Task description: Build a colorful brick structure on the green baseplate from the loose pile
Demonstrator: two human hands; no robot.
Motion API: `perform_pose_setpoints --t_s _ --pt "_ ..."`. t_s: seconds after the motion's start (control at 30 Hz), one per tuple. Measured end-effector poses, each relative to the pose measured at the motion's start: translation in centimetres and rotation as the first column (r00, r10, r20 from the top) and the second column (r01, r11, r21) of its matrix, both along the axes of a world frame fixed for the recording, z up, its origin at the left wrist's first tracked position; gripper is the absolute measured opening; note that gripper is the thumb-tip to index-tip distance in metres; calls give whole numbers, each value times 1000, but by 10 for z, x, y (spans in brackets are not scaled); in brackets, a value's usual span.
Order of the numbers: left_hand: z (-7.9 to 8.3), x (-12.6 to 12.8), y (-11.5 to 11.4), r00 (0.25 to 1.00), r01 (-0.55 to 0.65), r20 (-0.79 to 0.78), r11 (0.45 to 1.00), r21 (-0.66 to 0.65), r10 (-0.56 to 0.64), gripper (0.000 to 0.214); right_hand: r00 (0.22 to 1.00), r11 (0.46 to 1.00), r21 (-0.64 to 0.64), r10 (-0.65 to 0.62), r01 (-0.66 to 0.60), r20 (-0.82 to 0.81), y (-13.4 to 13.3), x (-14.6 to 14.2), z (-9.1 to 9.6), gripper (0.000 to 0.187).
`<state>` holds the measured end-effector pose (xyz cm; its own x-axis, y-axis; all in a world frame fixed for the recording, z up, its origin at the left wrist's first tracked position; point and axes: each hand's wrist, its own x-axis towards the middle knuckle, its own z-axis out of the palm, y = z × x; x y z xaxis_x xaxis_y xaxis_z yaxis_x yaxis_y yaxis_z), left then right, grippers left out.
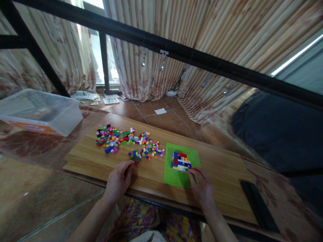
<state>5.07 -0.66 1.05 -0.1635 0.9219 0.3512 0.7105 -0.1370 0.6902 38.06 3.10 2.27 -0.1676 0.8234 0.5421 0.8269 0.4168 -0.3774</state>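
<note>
A green studded baseplate (170, 178) lies on the low wooden table, bearing a small block built of red, blue, white and yellow toy bricks (180, 162). My right hand (203, 188) reaches in from the near right, thumb and forefinger closed at the built block's near right corner. Left of the plate, my left hand (119, 178) rests on the tabletop with its fingers curled together. Its fingertips meet the near edge of the loose bricks (151, 148), beside a few red and green ones; anything held between them is too small to make out.
Loose bricks of many colours (108, 136) spread over the left half of the wooden table (222, 171). A black flat object (259, 205) lies at its right end. Beyond the left end stands a clear plastic bin (60, 114). A dark metal bar (176, 55) crosses above.
</note>
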Motion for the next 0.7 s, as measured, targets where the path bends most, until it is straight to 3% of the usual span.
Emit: perform_pose_setpoints --t_s 0.37,0.7 --pt "-2 0 0 1000 -5 -16 1000 13 6 22 999 999 40 -25 27 -34 1 -7 -9 20" --pt "-2 0 0 1000 -2 -29 1000 3 3 22 999 999 38 -16 18 -47 1 -10 -5 20"
